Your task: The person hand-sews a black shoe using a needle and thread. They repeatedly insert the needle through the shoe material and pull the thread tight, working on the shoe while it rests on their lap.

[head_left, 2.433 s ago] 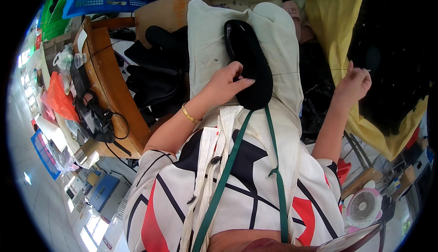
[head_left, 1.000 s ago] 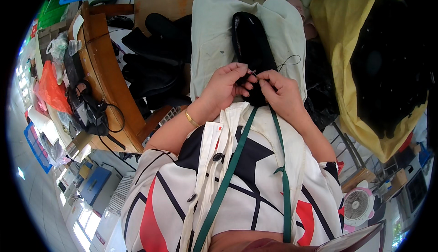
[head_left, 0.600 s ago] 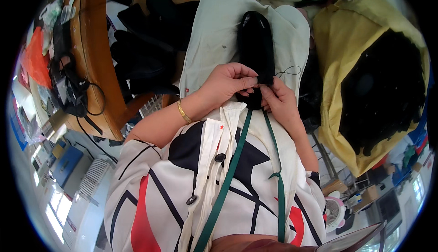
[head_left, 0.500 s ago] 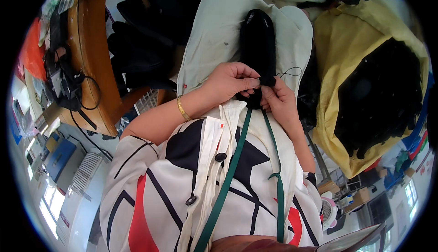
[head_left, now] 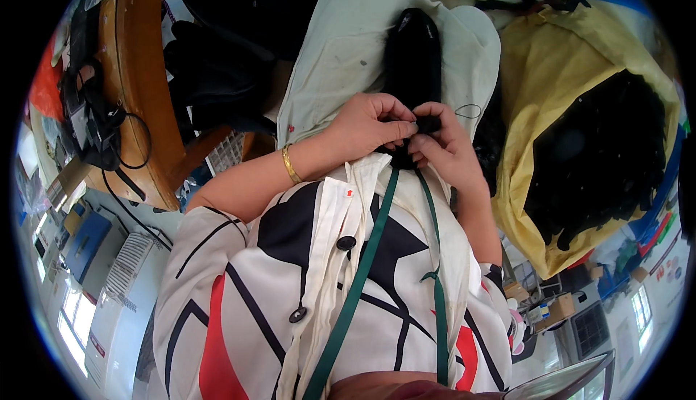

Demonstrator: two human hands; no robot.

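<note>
A black shoe with a fuzzy edge lies on the pale apron over my lap, its rounded toe pointing away from me. At its near end my left hand is closed in a pinch, thumb against forefinger, on the black material. Facing it, my right hand pinches the same dark part from the other side, fingertips almost touching. A thin black thread makes a small loop just beyond the right hand. Whether a needle is between the fingers cannot be made out.
To the right stands a yellow sack holding black pieces. On the left, a wooden table has black cables on it. Several black shoes are piled beside it. Green apron straps hang over my front.
Both hands stay at the near end of the shoe. My right fingers have curled further over the black material, and the thread loop looks smaller. The view has shifted slightly.
</note>
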